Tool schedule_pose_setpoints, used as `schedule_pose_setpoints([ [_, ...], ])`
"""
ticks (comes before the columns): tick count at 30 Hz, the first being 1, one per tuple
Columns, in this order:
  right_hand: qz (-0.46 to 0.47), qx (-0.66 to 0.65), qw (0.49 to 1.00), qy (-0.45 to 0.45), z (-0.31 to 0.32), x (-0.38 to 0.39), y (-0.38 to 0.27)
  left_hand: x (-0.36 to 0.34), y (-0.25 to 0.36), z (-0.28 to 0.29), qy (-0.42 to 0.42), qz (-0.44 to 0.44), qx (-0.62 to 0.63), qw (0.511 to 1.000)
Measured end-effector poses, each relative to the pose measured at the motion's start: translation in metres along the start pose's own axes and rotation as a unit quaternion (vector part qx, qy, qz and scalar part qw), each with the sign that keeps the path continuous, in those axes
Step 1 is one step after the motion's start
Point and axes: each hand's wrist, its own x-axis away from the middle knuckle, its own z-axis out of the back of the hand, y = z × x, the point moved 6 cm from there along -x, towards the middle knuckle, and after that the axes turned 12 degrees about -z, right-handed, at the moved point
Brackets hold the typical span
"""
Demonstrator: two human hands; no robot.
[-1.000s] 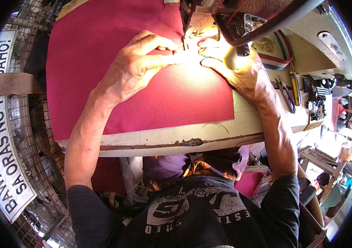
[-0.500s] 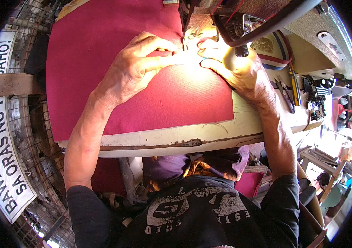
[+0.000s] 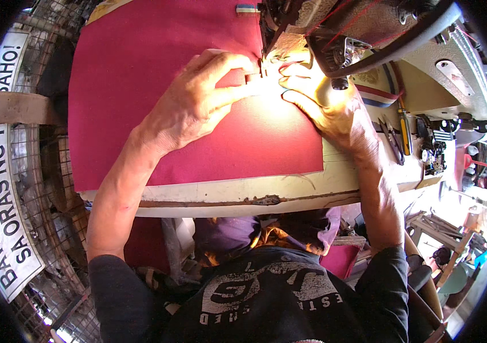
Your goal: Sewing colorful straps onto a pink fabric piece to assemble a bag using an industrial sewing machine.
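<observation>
A large maroon fabric [image 3: 140,63] lies on a cream sewing table [image 3: 209,191] beneath the sewing machine [image 3: 369,28]. My left hand [image 3: 192,108] is left of the lit presser foot [image 3: 264,67], its fingers closed on the fabric near the needle, with the fingertips lost in glare. Just right of the foot, my right hand [image 3: 332,111] rests on the fabric with bent fingers apart; bright light washes out their tips. A short striped tape [image 3: 248,8] shows at the fabric's far edge.
Beside my right forearm are scissors [image 3: 391,140], a yellow-handled screwdriver [image 3: 404,131], looped striped tape [image 3: 377,98] and a black mechanism [image 3: 432,157]. A wire mesh [image 3: 55,234] with a white sign stands at the left. A cluttered wooden rack [image 3: 449,246] is at the lower right.
The upper part of the view has shifted slightly right and down, as if the head moved. Both hands keep their places on the fabric beside the presser foot.
</observation>
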Motion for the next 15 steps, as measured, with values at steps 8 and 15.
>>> schedule_pose_setpoints([
  [8,0.038,0.038,0.999,-0.006,-0.005,-0.004,-0.03,-0.002,0.011,-0.001,-0.047,-0.041,-0.041,0.997],
  [15,-0.027,0.006,0.997,-0.073,-0.013,0.013,-0.031,0.009,0.015,-0.002,-0.054,-0.021,-0.031,0.998],
])
